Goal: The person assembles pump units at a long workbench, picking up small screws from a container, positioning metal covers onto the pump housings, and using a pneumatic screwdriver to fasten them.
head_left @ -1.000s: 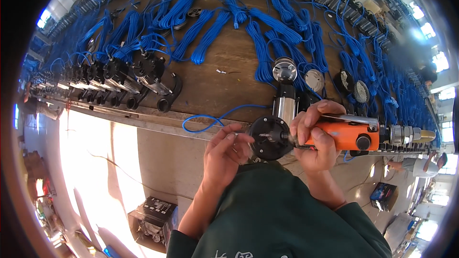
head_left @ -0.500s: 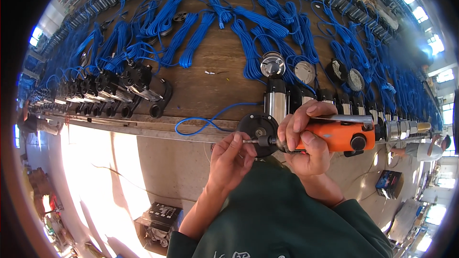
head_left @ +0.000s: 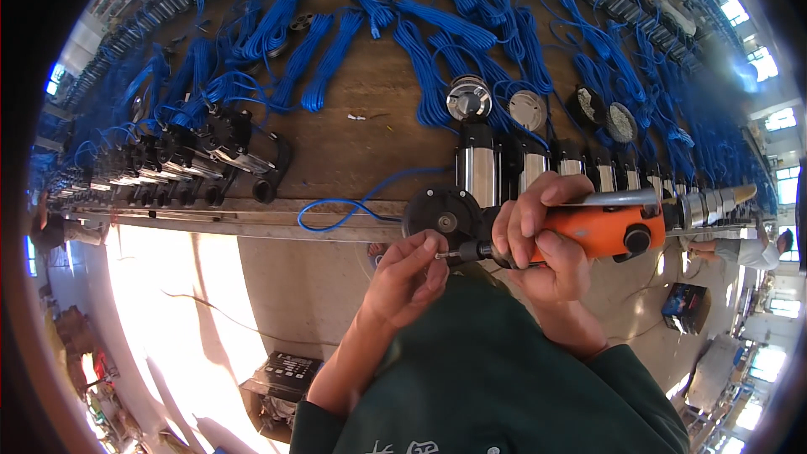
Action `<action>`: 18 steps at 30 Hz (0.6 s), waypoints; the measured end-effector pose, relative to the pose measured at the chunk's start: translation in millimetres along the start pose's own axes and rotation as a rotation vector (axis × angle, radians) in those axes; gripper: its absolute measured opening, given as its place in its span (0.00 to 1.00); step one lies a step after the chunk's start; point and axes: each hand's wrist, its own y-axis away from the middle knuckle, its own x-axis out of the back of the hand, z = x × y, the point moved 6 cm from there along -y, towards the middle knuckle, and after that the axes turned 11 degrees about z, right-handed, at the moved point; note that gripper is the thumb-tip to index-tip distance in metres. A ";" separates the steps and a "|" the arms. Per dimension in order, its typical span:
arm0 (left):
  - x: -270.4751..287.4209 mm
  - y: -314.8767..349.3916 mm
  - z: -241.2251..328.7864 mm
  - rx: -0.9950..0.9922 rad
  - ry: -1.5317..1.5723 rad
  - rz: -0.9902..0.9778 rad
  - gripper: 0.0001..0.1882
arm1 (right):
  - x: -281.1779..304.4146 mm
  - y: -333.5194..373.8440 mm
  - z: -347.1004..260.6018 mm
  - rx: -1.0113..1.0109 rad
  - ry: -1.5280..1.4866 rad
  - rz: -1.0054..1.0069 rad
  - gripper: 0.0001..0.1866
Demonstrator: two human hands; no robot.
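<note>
My right hand [head_left: 551,244] is wrapped round an orange pneumatic screwdriver [head_left: 593,232] with a metal lever along its top. The tool lies almost level, its nose pointing left. At that nose my left hand [head_left: 405,282] pinches a small metal screw [head_left: 443,256] between thumb and fingertips; its far end is hidden by the fingers. Just beyond the fingertips, at the bench edge, is the round black end [head_left: 437,212] of a silver-bodied pump [head_left: 477,170]. A loop of blue cable [head_left: 336,217] lies left of it.
Several pumps with black ends [head_left: 239,147] stand along the bench edge at left, and more line up at right. Coiled blue cables [head_left: 424,76] cover much of the wooden bench [head_left: 361,147]. Two round bowls [head_left: 622,122] hold small parts. A box [head_left: 282,378] sits on the floor.
The screwdriver's rear end has risen, and its nose has shifted slightly right and down together with my left fingertips. Both hands keep their grip. The whole view has shifted slightly.
</note>
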 end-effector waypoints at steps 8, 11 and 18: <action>6.3 -2.4 -15.3 -0.266 -0.479 0.276 0.06 | 27.5 19.2 -8.5 0.063 0.130 0.000 0.16; 4.8 -0.6 -15.2 -0.418 -0.684 0.291 0.08 | 36.5 20.9 -1.8 0.114 0.209 -0.047 0.17; 0.3 -0.5 -12.5 -0.612 -1.134 0.237 0.09 | 50.5 27.0 15.5 0.097 0.286 -0.024 0.13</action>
